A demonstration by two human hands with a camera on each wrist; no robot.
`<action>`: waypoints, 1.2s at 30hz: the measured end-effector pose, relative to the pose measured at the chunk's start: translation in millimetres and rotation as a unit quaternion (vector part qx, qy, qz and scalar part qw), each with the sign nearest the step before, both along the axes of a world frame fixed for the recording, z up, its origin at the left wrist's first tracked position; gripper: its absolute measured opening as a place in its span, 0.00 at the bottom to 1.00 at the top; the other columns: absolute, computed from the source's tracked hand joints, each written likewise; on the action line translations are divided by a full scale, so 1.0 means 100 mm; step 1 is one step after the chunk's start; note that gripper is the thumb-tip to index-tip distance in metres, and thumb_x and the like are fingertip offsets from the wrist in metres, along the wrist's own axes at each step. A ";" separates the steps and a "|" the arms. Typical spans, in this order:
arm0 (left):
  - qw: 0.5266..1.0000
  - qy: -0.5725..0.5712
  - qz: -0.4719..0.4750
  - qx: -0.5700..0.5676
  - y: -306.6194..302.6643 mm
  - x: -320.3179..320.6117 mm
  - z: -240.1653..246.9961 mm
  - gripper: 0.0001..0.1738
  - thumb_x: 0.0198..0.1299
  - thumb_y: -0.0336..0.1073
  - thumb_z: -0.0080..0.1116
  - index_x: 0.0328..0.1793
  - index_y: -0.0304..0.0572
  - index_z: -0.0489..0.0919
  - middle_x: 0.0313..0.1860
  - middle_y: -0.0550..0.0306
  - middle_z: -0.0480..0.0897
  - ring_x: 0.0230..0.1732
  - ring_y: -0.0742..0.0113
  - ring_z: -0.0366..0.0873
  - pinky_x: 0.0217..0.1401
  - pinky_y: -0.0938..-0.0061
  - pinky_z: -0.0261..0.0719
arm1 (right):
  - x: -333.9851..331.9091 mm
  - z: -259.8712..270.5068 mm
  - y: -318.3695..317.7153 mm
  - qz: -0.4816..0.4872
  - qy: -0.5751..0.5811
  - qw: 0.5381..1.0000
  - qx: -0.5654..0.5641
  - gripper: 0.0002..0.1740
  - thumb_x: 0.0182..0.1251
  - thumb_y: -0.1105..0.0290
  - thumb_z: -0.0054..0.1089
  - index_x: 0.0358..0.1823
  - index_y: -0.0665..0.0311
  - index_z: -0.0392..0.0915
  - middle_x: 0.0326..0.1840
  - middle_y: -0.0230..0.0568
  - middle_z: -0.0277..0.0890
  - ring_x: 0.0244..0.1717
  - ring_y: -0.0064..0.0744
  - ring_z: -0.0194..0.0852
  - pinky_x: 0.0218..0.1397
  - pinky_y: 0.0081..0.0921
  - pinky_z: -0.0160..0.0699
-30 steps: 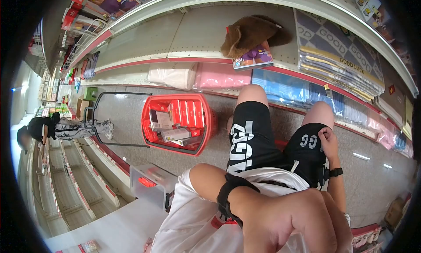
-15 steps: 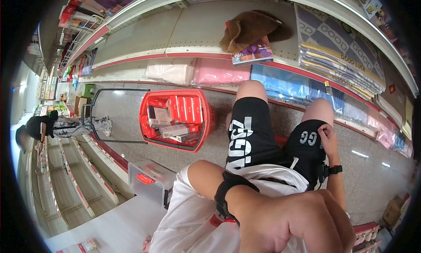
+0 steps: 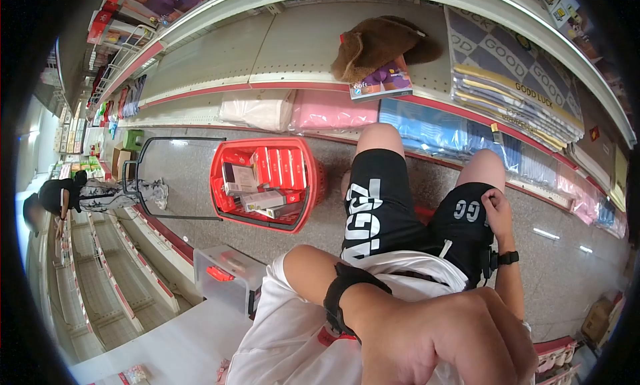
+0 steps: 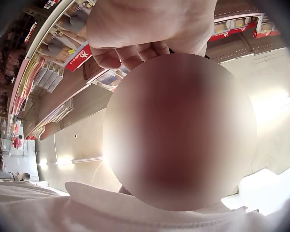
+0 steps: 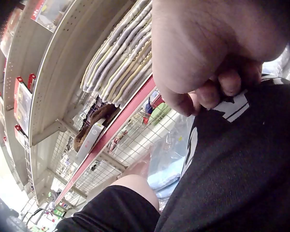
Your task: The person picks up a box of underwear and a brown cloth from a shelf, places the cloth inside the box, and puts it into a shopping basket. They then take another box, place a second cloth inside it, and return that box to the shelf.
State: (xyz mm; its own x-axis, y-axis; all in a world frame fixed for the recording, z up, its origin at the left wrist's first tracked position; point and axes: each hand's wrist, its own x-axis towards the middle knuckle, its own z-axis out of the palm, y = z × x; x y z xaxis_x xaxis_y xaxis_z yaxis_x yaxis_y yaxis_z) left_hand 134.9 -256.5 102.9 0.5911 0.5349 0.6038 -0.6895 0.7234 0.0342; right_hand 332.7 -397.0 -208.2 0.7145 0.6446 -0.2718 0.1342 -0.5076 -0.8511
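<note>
Large in the lower part of the head view, my left hand [image 3: 453, 338] is raised close to the camera with bent knuckles. In the left wrist view its curled fingers [image 4: 130, 55] lie right beside a blurred round area, which hides whatever is between them. My right hand [image 3: 497, 215] rests on the black shorts [image 3: 477, 242] near the knee. Seen from the right wrist, its fingers [image 5: 208, 94] are loosely curled against the cloth and hold no separate thing. A red shopping basket [image 3: 317, 192] with several red and white boxes [image 3: 283, 168] stands on the floor left of my legs.
Ahead are shelves with a brown furry hat [image 3: 380, 45] over a purple box [image 3: 390, 82], folded mats [image 3: 520, 105] and bagged pink textiles [image 3: 333, 110]. A clear plastic bin [image 3: 227, 275] is at left. Another person [image 3: 60, 195] stands farther along the aisle.
The head view has shifted slightly, so the basket and shelves sit a little farther left in it. Both hands keep their places.
</note>
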 end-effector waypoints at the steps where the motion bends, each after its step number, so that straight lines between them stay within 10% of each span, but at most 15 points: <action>1: 1.000 0.000 0.000 0.000 -0.02 0.01 -0.01 0.05 0.47 0.34 0.62 0.24 0.42 0.80 0.18 0.67 0.77 0.17 0.79 0.73 0.14 0.87 0.58 | 0.00 0.00 0.00 0.001 0.004 1.000 0.003 0.04 0.62 0.72 0.55 0.31 0.64 0.72 0.16 0.22 0.65 0.18 0.10 0.55 0.21 0.16 0.51; 28: 0.982 -0.108 -0.150 -0.041 -0.05 -0.07 -0.09 0.07 0.52 0.26 0.61 0.35 0.27 0.80 0.28 0.55 0.76 0.15 0.80 0.72 0.14 0.89 0.70 | -0.01 -0.02 -0.01 -0.006 0.040 0.999 0.033 0.03 0.64 0.75 0.53 0.33 0.66 0.71 0.21 0.23 0.66 0.22 0.10 0.59 0.24 0.13 0.56; 30: 0.985 0.031 -0.166 0.042 0.02 -0.18 -0.12 0.28 0.53 0.59 0.54 0.13 0.51 0.59 0.11 0.63 0.59 0.09 0.59 0.58 0.13 0.65 0.48 | -0.01 -0.02 -0.01 -0.003 0.036 0.999 0.027 0.03 0.64 0.75 0.53 0.33 0.66 0.71 0.21 0.22 0.65 0.22 0.09 0.59 0.24 0.13 0.55; 34: 0.984 0.014 -0.174 0.036 0.00 -0.13 -0.12 0.28 0.53 0.59 0.54 0.13 0.51 0.59 0.11 0.63 0.59 0.09 0.59 0.58 0.13 0.65 0.48 | 0.01 -0.04 -0.02 -0.001 0.027 0.999 0.024 0.03 0.64 0.75 0.52 0.33 0.66 0.71 0.21 0.22 0.65 0.22 0.09 0.58 0.24 0.13 0.54; 36: 0.980 -0.128 -0.141 -0.063 -0.09 -0.02 -0.07 0.07 0.52 0.27 0.62 0.34 0.28 0.80 0.28 0.56 0.76 0.15 0.80 0.72 0.14 0.90 0.70 | 0.00 -0.05 -0.02 0.001 0.028 0.999 0.034 0.03 0.64 0.75 0.53 0.33 0.66 0.71 0.21 0.23 0.65 0.22 0.09 0.58 0.24 0.13 0.54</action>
